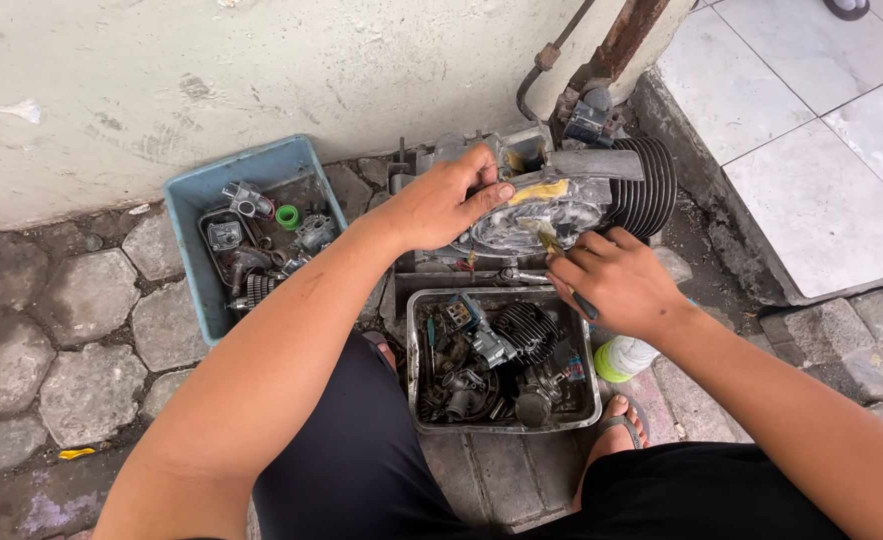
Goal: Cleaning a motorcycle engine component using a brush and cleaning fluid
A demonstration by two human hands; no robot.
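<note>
Pressing down with spread fingers, the left hand is lying on top of the grey engine block at the upper middle of the frame. Just right of it, the right hand is pinching a thin dark tool against the engine's side. At the left, a blue plastic tub is holding small metal parts and a green ring. Below the engine, a metal tray is carrying dark oily carburettor pieces.
</note>
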